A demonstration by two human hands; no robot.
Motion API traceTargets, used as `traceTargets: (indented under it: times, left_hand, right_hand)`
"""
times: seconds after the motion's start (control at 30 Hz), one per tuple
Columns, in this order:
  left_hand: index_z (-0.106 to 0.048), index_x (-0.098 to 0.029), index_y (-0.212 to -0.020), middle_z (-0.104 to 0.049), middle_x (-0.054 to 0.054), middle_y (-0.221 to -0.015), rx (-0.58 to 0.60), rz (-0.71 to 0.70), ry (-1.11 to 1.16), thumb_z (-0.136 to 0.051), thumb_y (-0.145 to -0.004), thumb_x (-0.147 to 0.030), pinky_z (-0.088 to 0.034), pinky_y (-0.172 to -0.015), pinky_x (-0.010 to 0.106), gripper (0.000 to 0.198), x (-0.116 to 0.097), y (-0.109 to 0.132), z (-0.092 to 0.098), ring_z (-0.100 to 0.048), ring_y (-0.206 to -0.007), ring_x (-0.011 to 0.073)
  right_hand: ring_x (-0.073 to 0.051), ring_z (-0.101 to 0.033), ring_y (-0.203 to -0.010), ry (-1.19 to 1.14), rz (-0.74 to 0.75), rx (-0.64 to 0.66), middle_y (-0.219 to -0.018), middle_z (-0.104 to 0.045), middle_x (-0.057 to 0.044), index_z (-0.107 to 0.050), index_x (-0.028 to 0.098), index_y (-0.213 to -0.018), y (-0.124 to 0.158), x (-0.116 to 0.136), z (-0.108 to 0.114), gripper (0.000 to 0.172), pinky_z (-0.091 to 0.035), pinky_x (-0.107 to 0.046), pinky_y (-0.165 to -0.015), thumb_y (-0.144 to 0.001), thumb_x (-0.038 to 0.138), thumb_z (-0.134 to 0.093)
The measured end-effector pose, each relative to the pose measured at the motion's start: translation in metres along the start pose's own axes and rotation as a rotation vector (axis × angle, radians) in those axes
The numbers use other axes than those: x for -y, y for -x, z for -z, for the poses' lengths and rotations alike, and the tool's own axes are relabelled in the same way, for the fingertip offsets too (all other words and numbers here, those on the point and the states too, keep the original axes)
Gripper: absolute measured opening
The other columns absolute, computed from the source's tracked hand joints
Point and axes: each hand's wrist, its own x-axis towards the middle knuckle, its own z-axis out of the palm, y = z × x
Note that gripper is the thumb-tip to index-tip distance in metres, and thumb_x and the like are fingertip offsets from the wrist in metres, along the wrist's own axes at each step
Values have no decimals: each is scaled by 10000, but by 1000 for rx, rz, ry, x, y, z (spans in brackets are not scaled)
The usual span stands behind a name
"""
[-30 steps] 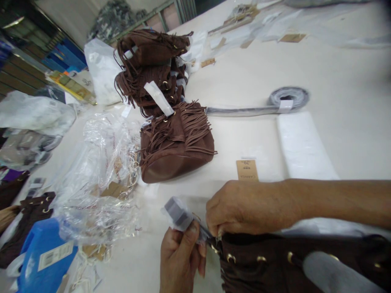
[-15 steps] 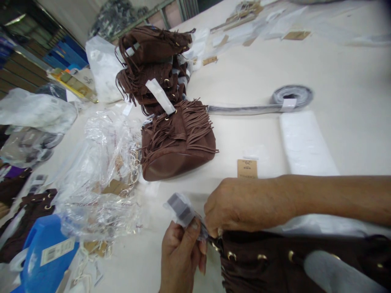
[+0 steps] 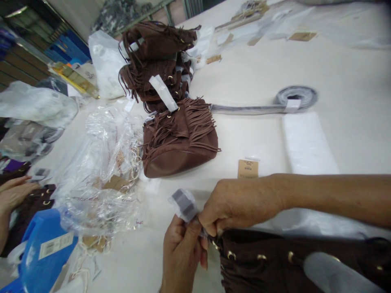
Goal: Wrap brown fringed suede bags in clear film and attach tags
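A brown fringed handbag (image 3: 262, 268) with gold eyelets lies at the lower right, cut off by the picture's edge. My left hand (image 3: 181, 252) pinches a plastic-wrapped strap end (image 3: 184, 204) with grey bands showing through the clear film. The strap runs toward the bag's eyelet edge. My right hand (image 3: 241, 205) is closed, its fingertips at the strap beside my left thumb. What exactly the right fingers grip is hidden. A pale, rounded piece (image 3: 331, 270) lies over the bag's front.
Another fringed bag (image 3: 180, 138) stands before a pile of brown bags (image 3: 155, 44). Crumpled clear plastic bags (image 3: 106, 162) lie left, beside a blue plastic object (image 3: 45, 248). A co-worker's hand (image 3: 15, 193) is at far left. A tag (image 3: 248, 168) and a grey roll (image 3: 297, 97) lie on the table.
My right hand has shifted slightly left, closer to my left thumb and the wrapped strap end. A co-worker's hands have come into view at the far left.
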Motion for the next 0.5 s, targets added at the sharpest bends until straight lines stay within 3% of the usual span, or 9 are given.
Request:
traceTargets:
  times: [0.23,0.37,0.5]
  left_hand:
    - [-555,-165,-951,-512,-68,-490,152,74,-5,-604,-851,-431,-356,-292,154,289,-12,-9,1,-267,-299,26]
    - [-558,-165,-1036,-481,-80,-500,194,116,-37,-590,-859,-379,-365,-288,160,280,-17,-14,0,-319,-312,47]
    - [-574,-148,-1028,-402,-105,-410,225,92,-92,-575,-866,-358,-342,-283,157,266,-21,-16,0,-298,-283,54]
  right_hand:
    - [-106,-652,-877,-12,141,-1,-999,-718,-18,-623,191,-1074,0,-4,-4,248,-439,-194,-769,-892,40,-548]
    - [-119,-638,-946,204,184,24,-1076,-698,-20,-577,246,-1230,-1,2,-3,353,-448,-226,-777,-930,75,-508]
    - [-143,-623,-924,489,205,53,-959,-697,-33,-611,221,-1170,-2,11,-4,253,-452,-266,-761,-956,140,-504]
